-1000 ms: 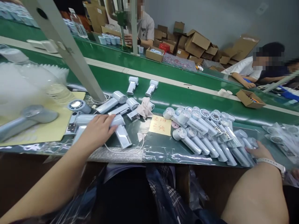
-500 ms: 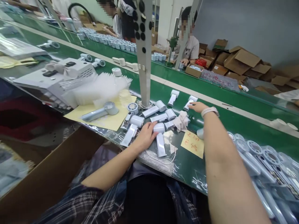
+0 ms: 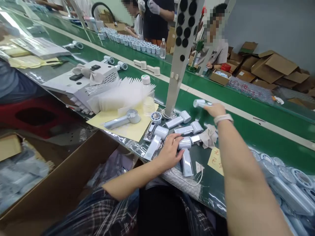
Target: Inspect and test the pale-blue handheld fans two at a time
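Pale blue handheld fans with round heads and flat handles lie on the green work surface. My left hand [image 3: 172,150] is curled against one of them, a fan [image 3: 187,162], with thumb and fingers about its head. My right hand [image 3: 216,109] reaches out over the green belt, closed on the end of another handheld fan [image 3: 200,103], which is blurred. Between my hands lie a fan [image 3: 188,128], a fan [image 3: 178,119] and a crumpled beige cloth [image 3: 209,135]. Left of my left hand are a fan [image 3: 153,147] and an opened fan with a bared circuit board [image 3: 150,131].
A metal post [image 3: 175,65] rises at the belt's near edge. A clear bottle [image 3: 148,98] and a bagged fan [image 3: 120,119] stand by yellow paper. Many bagged fans [image 3: 287,177] are piled at right. An open carton [image 3: 73,173] sits lower left. Co-workers sit across the belt.
The view has swung, so the bench sits further right in it. My right hand has lifted a fan off the belt. My left hand stays at the same fan.
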`<state>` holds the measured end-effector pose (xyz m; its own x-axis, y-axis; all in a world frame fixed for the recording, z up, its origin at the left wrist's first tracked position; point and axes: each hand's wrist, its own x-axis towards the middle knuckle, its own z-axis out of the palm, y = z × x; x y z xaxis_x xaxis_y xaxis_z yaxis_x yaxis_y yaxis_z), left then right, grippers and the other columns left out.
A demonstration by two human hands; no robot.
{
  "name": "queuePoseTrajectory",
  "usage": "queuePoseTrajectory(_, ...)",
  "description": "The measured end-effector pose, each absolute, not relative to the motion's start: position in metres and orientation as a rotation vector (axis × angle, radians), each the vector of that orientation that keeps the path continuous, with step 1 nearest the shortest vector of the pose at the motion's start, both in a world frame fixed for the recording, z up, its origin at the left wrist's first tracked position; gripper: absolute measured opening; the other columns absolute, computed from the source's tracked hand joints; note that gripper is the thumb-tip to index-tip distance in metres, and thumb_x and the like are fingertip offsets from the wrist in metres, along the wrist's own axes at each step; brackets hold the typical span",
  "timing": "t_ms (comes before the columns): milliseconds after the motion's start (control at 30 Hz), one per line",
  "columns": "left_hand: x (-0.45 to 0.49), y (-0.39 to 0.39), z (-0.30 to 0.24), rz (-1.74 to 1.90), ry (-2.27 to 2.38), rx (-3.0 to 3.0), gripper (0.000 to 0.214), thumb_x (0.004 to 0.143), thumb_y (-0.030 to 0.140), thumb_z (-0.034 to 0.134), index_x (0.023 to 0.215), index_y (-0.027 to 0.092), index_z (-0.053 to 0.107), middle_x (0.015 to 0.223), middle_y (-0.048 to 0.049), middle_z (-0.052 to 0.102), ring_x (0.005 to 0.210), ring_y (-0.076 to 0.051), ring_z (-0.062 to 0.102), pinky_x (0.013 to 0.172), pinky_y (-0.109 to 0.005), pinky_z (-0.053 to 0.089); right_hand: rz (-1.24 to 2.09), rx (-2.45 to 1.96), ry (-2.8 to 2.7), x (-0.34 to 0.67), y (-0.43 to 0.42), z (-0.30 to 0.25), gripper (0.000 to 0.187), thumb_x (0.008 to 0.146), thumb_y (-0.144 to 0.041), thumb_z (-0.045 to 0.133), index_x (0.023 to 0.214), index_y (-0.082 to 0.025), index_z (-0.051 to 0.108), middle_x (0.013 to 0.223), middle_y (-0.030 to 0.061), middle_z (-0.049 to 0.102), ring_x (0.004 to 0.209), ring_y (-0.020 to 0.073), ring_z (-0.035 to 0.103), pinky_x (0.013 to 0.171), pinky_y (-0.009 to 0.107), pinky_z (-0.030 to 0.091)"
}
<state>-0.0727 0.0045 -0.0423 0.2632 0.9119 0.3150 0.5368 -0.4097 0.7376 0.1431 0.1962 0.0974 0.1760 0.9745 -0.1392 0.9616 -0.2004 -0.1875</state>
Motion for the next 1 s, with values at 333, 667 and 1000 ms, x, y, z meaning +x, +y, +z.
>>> queuePoseTrajectory(333, -0.014, 0.003, 0.023, 1.216, 0.316, 0.577, 0.088, 0.072, 0.093, 0.077, 0.12, 0.02, 0.068, 0.132, -0.0157, 0.076, 0.145, -0.041, 0.063, 0.124, -0.056, 0.051, -0.229, -1.356, -2.217, 0.142, -0.056, 0.087, 0.049, 0.096, -0.045, 0.072, 0.135, -0.015, 0.074, 0.166, 0.0264, 0.046, 0.148, 0.0511, 0.053, 0.119, 0.068, 0.048)
queuePoseTrajectory(667, -0.013, -0.004, 0.005, 1.238, 0.356, 0.761, 0.079, 0.069, 0.095, 0.077, 0.091, 0.02, 0.067, 0.104, -0.0115, 0.08, 0.133, -0.041, 0.071, 0.103, -0.054, 0.065, 0.582, -1.882, -1.619, 0.159, -0.081, -0.007, 0.027, 0.091, -0.047, 0.062, 0.08, -0.025, 0.051, 0.089, 0.0171, 0.07, 0.097, 0.0365, 0.07, 0.088, 0.051, 0.056)
queuePoseTrajectory(1000, -0.024, 0.002, 0.018, 1.254, 0.374, 0.834, 0.096, 0.066, 0.114, 0.048, 0.092, 0.022, 0.061, 0.111, -0.0127, 0.076, 0.126, -0.037, 0.071, 0.088, -0.05, 0.065, 1.396, -1.173, -1.272, 0.124, -0.102, 0.001, 0.042, 0.089, -0.061, 0.084, 0.092, -0.02, 0.075, 0.067, 0.0013, 0.072, 0.064, 0.0184, 0.07, 0.066, 0.032, 0.057)
